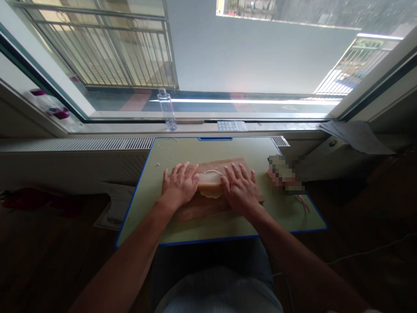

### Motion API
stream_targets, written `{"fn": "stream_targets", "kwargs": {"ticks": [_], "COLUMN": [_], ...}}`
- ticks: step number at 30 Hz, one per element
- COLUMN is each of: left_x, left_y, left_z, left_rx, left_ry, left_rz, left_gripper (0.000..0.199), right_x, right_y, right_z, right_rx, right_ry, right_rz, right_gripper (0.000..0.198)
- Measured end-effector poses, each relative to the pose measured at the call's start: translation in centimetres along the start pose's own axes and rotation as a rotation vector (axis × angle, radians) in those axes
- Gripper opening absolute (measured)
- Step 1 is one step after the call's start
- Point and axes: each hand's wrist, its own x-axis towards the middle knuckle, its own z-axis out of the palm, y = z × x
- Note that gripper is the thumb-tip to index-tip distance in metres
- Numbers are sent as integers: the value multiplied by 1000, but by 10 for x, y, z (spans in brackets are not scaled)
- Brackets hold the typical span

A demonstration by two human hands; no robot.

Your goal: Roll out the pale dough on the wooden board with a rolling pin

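Note:
A wooden rolling pin (210, 187) lies across a pale, flattened piece of dough (211, 176) on a wooden board (202, 212). My left hand (180, 183) rests palm down over the pin's left end, its fingers stretched forward. Over the right end lies my right hand (240, 187), also palm down with its fingers spread. Both hands hide the ends of the pin. The dough shows in front of the pin and as a strip behind it, between my hands.
The board sits on a small green table (146, 217) with a blue edge. A pixelated item (285, 174) is at its right side. Dough scraps (157, 164) lie at the upper left. A clear bottle (167, 111) stands on the windowsill, left of a blue-and-white sheet (231, 126).

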Motion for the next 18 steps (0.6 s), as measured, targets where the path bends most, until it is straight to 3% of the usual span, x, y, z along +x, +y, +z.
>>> {"fn": "stream_targets", "kwargs": {"ticks": [6, 18], "left_x": [25, 71], "left_y": [-6, -14], "left_z": [-1, 6], "left_rx": [-35, -62], "left_ry": [-62, -6], "left_rz": [24, 18], "left_gripper": [62, 59], "right_x": [25, 89], "right_y": [3, 13], "right_z": [-4, 3], "right_rx": [-24, 124], "right_ry": [-56, -188], "right_rz": [4, 86], "right_gripper": [59, 69]}}
